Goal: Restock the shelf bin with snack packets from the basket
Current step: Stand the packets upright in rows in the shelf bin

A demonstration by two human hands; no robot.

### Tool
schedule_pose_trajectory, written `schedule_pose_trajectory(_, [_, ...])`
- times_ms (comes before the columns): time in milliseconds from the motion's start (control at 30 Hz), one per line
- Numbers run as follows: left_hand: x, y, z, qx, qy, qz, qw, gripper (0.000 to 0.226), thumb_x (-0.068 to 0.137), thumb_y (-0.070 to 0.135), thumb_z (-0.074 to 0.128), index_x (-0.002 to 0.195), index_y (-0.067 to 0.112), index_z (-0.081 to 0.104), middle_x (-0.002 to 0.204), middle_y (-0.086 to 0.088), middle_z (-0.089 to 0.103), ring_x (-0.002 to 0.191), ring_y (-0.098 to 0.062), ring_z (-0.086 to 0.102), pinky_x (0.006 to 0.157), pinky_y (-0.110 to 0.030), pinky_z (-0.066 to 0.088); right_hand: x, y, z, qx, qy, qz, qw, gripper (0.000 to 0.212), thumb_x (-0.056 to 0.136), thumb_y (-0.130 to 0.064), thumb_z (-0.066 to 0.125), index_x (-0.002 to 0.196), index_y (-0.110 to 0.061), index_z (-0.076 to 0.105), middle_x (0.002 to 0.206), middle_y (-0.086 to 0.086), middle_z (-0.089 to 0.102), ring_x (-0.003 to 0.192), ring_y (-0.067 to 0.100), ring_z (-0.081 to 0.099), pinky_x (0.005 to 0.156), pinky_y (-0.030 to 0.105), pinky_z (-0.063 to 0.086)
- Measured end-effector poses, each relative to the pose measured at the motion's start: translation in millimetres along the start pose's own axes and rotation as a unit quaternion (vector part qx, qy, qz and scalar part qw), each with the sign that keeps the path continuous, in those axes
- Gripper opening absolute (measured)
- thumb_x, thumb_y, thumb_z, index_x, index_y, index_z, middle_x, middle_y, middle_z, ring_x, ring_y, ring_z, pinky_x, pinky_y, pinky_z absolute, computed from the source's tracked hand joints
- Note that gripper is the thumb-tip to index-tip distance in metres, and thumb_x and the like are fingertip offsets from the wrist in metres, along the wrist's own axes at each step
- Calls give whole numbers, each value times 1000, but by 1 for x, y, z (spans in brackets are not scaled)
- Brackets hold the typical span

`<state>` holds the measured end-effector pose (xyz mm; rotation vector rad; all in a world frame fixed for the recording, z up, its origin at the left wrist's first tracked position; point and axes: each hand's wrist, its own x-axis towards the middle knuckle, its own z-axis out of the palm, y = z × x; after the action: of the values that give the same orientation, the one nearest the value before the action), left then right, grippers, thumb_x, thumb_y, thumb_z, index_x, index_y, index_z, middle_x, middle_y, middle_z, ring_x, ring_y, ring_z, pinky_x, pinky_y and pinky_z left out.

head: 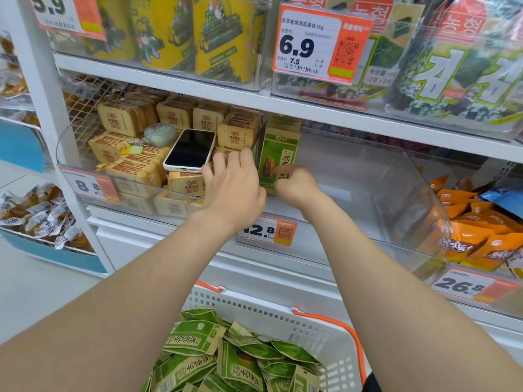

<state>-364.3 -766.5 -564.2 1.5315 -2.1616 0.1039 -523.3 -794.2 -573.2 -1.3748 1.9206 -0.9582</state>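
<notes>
- Restocking looks barely started: one green packet [278,162] stands upright at the far left end of the clear bin [396,193], and the rest of the bin shows bare.
- The right hand [297,185] has its fingers curled onto the packet's lower edge, seemingly pinching it to set it straight.
- The left hand [232,182] lies against the wall between the bins, just beside the packet; I cannot tell whether it grips anything.
- Most of the work is left: the basket [283,315] below is heaped with green packets [226,360].
- A phone [190,149] lies on the biscuit packs [127,120] next door, close to the left hand, and could get knocked.
- Orange packs [467,230] fill the bin to the right.
</notes>
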Motion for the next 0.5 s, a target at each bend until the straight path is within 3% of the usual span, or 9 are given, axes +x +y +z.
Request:
schedule_pose_trajectory(100, [-2,0,-1,8,5,-2,1000,62,95,32,56,148,6,37,136,-15,52,123,-38,44,99,-52,35,0,1,0,-55,-71,-7,996,58,93,-12,56,150,-23,53,158,5,48,146,29,43,121,42,39])
schedule_pose_trajectory(200, [-4,0,-3,5,29,2,1000,53,95,32,56,141,8,44,133,-16,52,119,-39,44,96,-51,36,-4,0,-4,-80,-87,-14,993,62,94,-17,56,155,-24,46,159,7,46,143,32,46,117,44,43])
schedule_pose_trajectory(267, [-5,-1,-6,-3,49,7,999,48,94,32,57,136,9,49,130,-16,50,116,-38,44,93,-50,37,-9,-3,-8,-81,-67,-28,994,62,94,-17,53,156,-23,44,154,8,52,137,33,52,112,42,47])
schedule_pose_trajectory(400, [-9,0,-11,-25,75,31,996,46,93,29,57,135,12,51,126,-14,48,112,-36,43,91,-49,37,-28,-10,-16,-97,-16,-69,993,63,96,-12,48,158,-19,41,154,11,52,142,34,46,113,35,42])
schedule_pose_trajectory(500, [-15,2,-18,-45,92,52,993,36,89,24,60,124,17,53,119,-9,46,108,-32,39,88,-44,33,-52,-13,-23,-127,33,-124,984,56,97,-6,44,151,-14,52,149,13,58,140,34,49,113,37,42])
